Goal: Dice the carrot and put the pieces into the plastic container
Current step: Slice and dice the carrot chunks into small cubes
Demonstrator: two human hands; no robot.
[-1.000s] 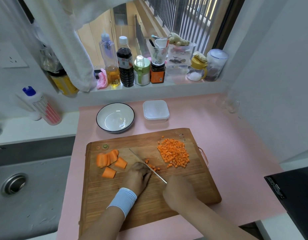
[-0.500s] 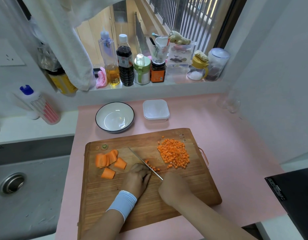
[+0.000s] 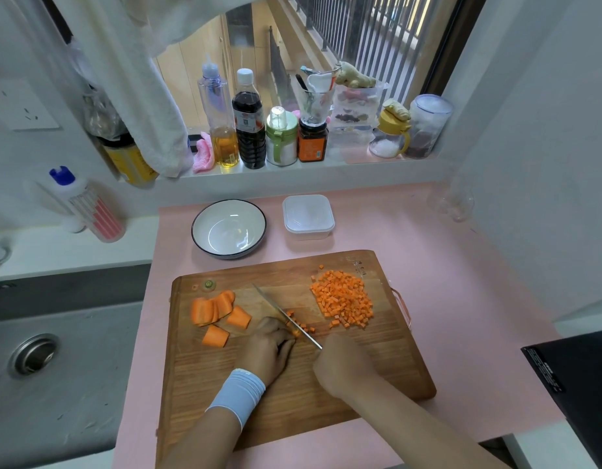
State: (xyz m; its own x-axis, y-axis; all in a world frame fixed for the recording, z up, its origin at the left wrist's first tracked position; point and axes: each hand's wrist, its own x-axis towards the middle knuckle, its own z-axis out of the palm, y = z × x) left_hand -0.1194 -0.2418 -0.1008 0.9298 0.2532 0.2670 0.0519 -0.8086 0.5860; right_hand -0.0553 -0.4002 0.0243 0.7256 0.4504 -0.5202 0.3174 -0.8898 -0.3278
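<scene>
On the cutting board (image 3: 377,367) I'm watching the right hand (image 3: 340,363) gripping the knife (image 3: 279,311), the left hand (image 3: 267,350) clawed, pinning carrot (image 3: 295,332); tucked fingertips advisable.

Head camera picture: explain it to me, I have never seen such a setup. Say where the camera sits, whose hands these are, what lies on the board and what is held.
There is no machine here. A person wears one wide-angle camera on the head, so you look down at their own two hands. The right hand grips a knife, its blade slanting across the wooden cutting board. The left hand, fingers curled, holds down a carrot piece, mostly hidden, beside the blade. On the board's left lie uncut carrot chunks; on its right, a pile of diced carrot. Behind the board, on the pink mat, stand a bowl and the plastic container.
</scene>
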